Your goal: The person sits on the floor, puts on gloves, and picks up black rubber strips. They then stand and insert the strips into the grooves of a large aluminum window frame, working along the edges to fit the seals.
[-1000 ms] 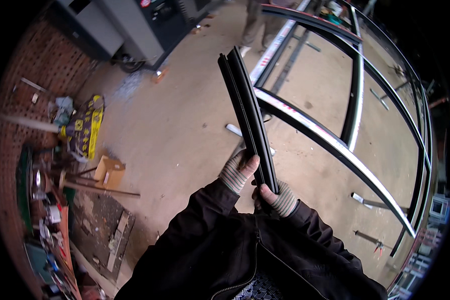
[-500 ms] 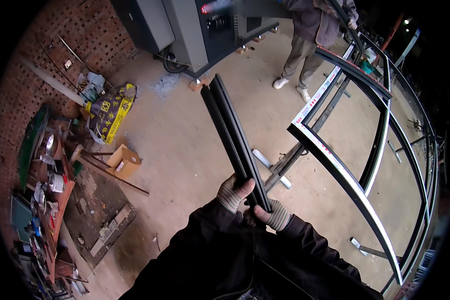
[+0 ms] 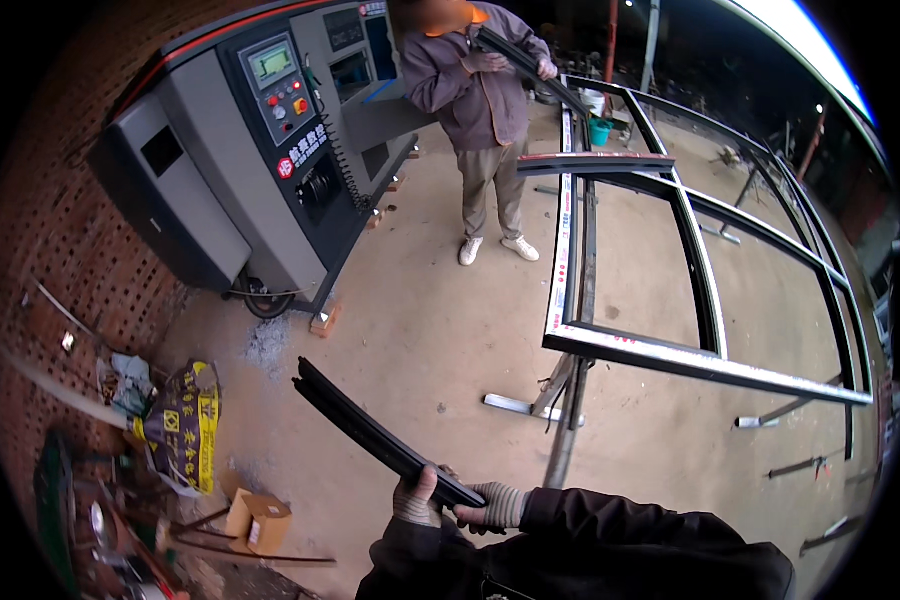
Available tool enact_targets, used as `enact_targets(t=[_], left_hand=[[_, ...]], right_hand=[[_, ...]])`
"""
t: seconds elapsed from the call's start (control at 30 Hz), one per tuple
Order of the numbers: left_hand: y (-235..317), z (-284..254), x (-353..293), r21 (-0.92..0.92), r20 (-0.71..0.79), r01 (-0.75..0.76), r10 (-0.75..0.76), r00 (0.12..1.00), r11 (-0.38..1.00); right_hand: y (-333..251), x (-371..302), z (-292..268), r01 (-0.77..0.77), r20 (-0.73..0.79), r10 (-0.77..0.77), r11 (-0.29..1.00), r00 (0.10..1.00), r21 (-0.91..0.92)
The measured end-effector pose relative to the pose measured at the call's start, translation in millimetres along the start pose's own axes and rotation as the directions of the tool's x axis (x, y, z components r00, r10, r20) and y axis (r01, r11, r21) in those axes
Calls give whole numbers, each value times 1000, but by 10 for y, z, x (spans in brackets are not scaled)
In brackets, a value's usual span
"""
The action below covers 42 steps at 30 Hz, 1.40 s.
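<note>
In both hands I hold a pair of long black metal profiles [image 3: 365, 425], lying side by side and slanting away to the far left. My left hand [image 3: 418, 500], in a striped fingerless glove, grips them from the left with the thumb on top. Closer to their near end, my right hand [image 3: 497, 506] is closed around them, in the same kind of glove. Their far ends hang over the floor, touching nothing. The undersides of my fingers are hidden.
A large black-and-white frame [image 3: 635, 345] rests on metal stands at the right. Behind it, a co-worker [image 3: 480, 90] holds a black profile. A grey machine with a control panel [image 3: 275, 85] stands far left. Below it are a printed sack [image 3: 185, 430] and a cardboard box [image 3: 258, 522].
My view has lifted, bringing more of the machine and co-worker into sight. The profiles in my hands sit lower in the picture and point further left. Both hands keep their hold.
</note>
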<state>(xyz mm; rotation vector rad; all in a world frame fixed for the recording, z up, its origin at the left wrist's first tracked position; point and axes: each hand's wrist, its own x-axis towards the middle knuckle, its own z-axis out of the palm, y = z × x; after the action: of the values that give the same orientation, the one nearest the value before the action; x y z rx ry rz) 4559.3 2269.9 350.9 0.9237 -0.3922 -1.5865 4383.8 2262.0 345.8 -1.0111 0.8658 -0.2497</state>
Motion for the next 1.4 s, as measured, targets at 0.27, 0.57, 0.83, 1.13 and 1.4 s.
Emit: enact_targets(t=[0.27,0.57,0.83,1.13,1.4], left_hand=[[914,-815,417,26,-64,-42,43,997,999],[1201,-982,1311,-67,-141,-65,55,988,996],[1747,-945,2212,51,-248,-63,74,966,997],[2165,-527,3275,-67,-217,-34,19,976,997],[2300,-381,4460,-64,-69,93,-98,993,994]], right_hand=[[-413,1019,711,-54,6,53,995,999,83],[-631,1523,381,66,-171,-66,998,983,-6],[-1239,2314,-143,106,-66,-102,993,993,55],[-2041,2965,-945,168,-165,-211,956,963,-242],[-2360,3539,-1464,90,-345,-130,988,930,-129]])
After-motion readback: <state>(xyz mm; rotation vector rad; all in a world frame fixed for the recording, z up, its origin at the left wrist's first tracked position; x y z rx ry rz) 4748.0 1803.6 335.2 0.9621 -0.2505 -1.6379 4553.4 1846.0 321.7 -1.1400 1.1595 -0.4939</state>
